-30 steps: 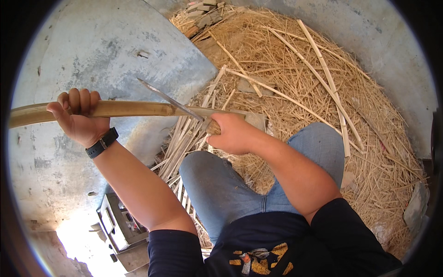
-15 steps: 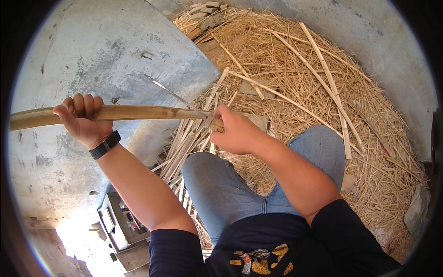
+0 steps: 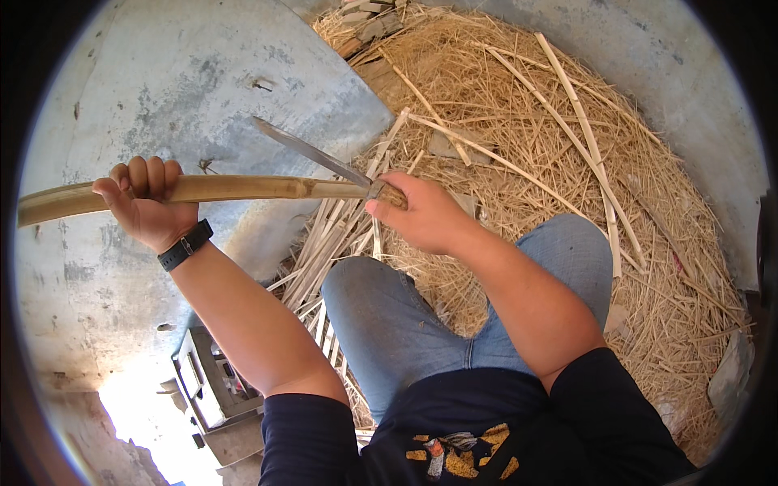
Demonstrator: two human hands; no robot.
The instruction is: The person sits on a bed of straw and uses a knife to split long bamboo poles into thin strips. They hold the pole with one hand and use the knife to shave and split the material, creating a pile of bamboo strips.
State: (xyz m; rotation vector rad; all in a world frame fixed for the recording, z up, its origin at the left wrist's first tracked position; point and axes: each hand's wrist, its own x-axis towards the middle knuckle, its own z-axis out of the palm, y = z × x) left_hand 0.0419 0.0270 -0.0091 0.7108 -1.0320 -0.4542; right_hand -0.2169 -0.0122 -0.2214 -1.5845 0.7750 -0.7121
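Note:
My left hand is closed round a long bamboo strip, which runs nearly level from the left edge toward my other hand. In my right hand is the wooden handle of a machete. Its blade points up and to the left, above the strip, with the flat side showing. The strip's right end lies close to the handle; whether it touches the blade or handle there I cannot tell.
Shavings and straw cover the floor, with long split bamboo strips on top. More thin strips lie in a pile beside my left knee. A grey wall stands at the left; a wooden cabinet is at lower left.
The machete blade has turned, showing more of its flat side. My right hand has shifted slightly to the right, and the strip's right end has risen a little.

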